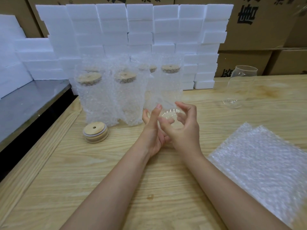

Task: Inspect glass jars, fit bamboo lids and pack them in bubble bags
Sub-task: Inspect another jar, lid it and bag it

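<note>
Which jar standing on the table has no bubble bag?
The jar at far right, alone, bare and open-topped. The bagged jars left of it have lids.

Your wooden table [66, 163]: foam blocks [166, 30] and bagged jars [106, 97] far edge, lids [95, 132] left, empty jar [240, 85] far right, bubble bags [259, 163] right edge.

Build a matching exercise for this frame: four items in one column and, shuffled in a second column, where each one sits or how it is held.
Items
1. nearer unwrapped jar
2. farther unwrapped jar
3. bamboo lids
4. loose bubble bags

Places
A. stacked on the table, in front of the wrapped jars
B. lying flat at the table's near right side
C. gripped between the left hand and the right hand
D. standing alone, lidless, at the far right

Pairs: 1-C, 2-D, 3-A, 4-B
</note>
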A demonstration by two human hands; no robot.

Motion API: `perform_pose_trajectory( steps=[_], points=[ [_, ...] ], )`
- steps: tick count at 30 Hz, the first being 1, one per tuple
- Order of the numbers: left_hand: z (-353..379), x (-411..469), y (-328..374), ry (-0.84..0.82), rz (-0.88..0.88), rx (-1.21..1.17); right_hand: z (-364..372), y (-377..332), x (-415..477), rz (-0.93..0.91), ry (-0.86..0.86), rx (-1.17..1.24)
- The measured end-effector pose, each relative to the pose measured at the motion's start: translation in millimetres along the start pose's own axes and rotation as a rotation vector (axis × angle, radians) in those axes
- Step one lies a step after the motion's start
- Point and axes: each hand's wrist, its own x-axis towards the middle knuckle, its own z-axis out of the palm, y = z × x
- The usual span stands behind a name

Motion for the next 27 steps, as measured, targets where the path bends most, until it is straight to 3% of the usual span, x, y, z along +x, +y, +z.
perform_pose_trajectory(
  steps=[9,19,27],
  points=[
    [-5.5,2.2,6.2,-0.056,-0.118,-0.149,-15.8,8.7,3.9,-0.203,-0.171,-0.18],
    [-8.8,0.3,19.1,-0.246,-0.191,-0.236,-21.0,7.2,11.5,-0.159,-0.174,-0.056],
    [4.3,-3.8,25.8,-0.204,-0.26,-0.213,-27.2,7.6,12.7,-0.136,-0.18,-0.022]
  ],
)
